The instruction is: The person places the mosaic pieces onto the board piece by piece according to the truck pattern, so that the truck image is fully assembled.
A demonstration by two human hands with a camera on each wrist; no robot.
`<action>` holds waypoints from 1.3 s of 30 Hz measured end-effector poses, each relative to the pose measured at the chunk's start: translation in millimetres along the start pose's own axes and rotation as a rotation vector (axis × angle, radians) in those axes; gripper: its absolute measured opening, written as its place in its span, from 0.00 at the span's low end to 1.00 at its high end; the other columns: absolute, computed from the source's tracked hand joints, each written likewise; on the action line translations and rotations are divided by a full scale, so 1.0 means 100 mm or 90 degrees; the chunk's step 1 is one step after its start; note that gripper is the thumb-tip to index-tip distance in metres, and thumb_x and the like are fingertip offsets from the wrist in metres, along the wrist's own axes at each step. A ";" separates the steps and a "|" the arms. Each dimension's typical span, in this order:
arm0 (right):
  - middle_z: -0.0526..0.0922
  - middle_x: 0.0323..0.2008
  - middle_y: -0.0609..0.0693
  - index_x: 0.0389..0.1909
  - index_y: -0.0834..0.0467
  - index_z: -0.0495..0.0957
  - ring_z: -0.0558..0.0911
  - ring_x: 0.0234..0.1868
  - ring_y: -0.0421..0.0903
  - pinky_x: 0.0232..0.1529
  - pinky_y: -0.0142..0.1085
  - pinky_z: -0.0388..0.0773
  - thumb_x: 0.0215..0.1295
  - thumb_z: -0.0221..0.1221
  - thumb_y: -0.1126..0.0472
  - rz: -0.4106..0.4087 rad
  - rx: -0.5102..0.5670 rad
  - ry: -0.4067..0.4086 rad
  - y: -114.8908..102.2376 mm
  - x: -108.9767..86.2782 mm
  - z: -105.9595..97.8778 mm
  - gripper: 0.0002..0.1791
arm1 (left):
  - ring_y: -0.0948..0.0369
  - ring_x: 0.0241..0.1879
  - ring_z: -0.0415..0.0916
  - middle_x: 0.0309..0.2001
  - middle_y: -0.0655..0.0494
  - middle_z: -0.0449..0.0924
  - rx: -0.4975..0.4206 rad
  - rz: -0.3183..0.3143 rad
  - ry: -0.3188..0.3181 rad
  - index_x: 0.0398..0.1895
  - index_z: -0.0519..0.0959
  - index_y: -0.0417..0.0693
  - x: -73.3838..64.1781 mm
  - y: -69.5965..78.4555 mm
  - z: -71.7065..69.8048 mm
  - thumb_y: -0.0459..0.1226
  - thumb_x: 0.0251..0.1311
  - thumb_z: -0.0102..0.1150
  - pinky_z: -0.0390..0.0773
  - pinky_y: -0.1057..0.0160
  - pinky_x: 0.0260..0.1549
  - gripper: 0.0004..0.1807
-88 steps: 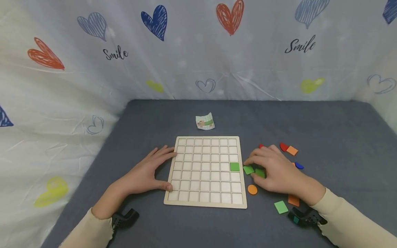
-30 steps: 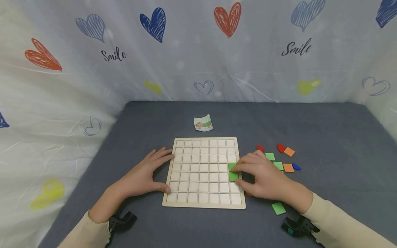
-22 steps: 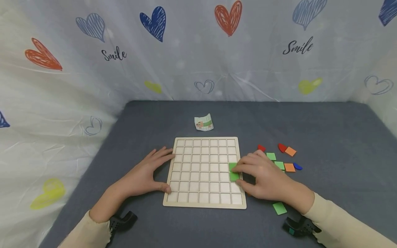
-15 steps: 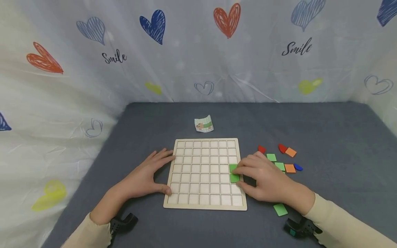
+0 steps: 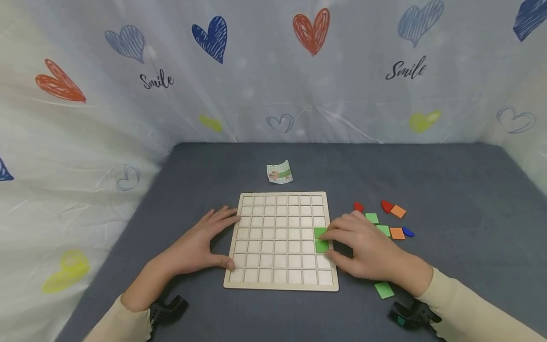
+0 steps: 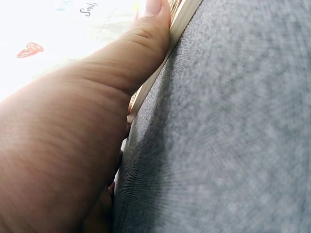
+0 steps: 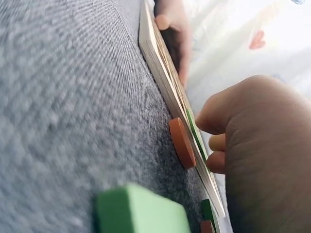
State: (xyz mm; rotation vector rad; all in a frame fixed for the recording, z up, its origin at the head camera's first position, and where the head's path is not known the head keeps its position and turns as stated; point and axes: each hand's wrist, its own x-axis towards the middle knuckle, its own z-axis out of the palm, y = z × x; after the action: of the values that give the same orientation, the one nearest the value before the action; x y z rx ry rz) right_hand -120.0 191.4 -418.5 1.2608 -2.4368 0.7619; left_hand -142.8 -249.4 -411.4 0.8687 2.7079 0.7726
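A pale wooden grid board (image 5: pixel 269 247) lies on the dark cloth. My left hand (image 5: pixel 194 249) is spread along its left side, fingers fairly straight and touching the rim; in the left wrist view the thumb (image 6: pixel 141 43) rests on the board's edge. Two green square tiles sit one below the other in the right column. My right hand (image 5: pixel 372 249) has thumb and fingertips at the lower green tile (image 5: pixel 321 246), pinching it at its cell. The index fingertip partly covers the upper green tile (image 5: pixel 318 232).
Right of the board lie green tiles (image 5: pixel 372 218), orange squares (image 5: pixel 398 211), red pieces (image 5: pixel 387 206) and a blue piece (image 5: pixel 408 232). An orange disc (image 7: pixel 181 143) stands close against the board's edge. Behind the board is a small picture card (image 5: pixel 279 172).
Since the earliest frame, my right hand has moved left from the loose pieces onto the board, and a second green tile is now below the first. Over the last second the hands barely move.
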 end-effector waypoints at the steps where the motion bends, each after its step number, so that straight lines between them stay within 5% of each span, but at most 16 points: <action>1: 0.84 0.48 0.37 0.50 0.50 0.91 0.80 0.48 0.37 0.50 0.40 0.72 0.64 0.76 0.57 0.005 -0.003 -0.001 0.00 0.00 -0.01 0.14 | 0.46 0.88 0.43 0.88 0.53 0.53 0.001 0.002 0.000 0.87 0.63 0.59 0.00 0.00 0.00 0.67 0.46 0.81 0.45 0.32 0.83 0.64; 24: 0.83 0.47 0.35 0.49 0.47 0.91 0.79 0.47 0.37 0.49 0.37 0.69 0.58 0.79 0.60 0.086 -0.067 0.032 0.10 -0.34 -0.25 0.17 | 0.46 0.88 0.43 0.88 0.53 0.53 0.006 0.009 0.000 0.87 0.63 0.61 -0.02 -0.02 -0.01 0.67 0.49 0.80 0.45 0.32 0.83 0.63; 39: 0.80 0.41 0.37 0.44 0.50 0.92 0.74 0.41 0.34 0.47 0.35 0.66 0.55 0.78 0.60 0.079 -0.090 0.050 0.11 -0.37 -0.24 0.14 | 0.47 0.88 0.43 0.88 0.54 0.53 0.010 0.009 -0.001 0.87 0.63 0.60 -0.02 0.00 -0.03 0.67 0.48 0.80 0.44 0.33 0.83 0.63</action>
State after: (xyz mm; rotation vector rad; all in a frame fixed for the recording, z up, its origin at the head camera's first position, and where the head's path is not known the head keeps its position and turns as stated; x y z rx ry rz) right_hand -106.9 235.0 -419.9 1.0170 -2.4755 0.6440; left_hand -142.6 -251.7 -408.7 0.8916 2.7137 0.7532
